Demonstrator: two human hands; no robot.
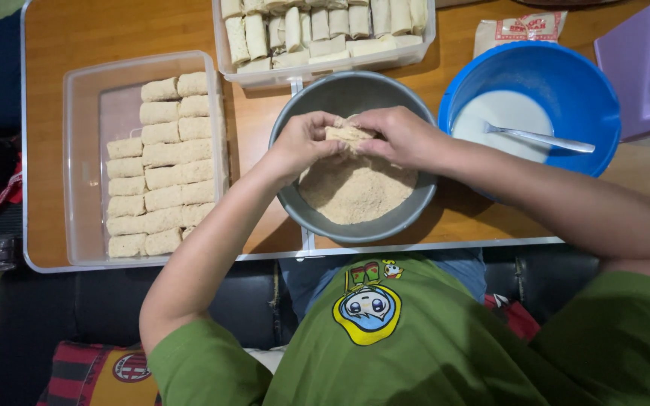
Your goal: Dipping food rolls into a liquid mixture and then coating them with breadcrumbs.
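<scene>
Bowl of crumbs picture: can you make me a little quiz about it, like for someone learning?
1. True or false: both hands hold one crumb-coated roll over the grey bowl.
2. What lies in the blue bowl? A) a metal spoon in white liquid B) a knife C) an egg
3. On which side of the grey bowl does the clear box of coated rolls stand, as the person sees it?

Key
1. True.
2. A: the spoon rests in the white liquid.
3. On the person's left; another tray of plain rolls stands behind the bowl.
</scene>
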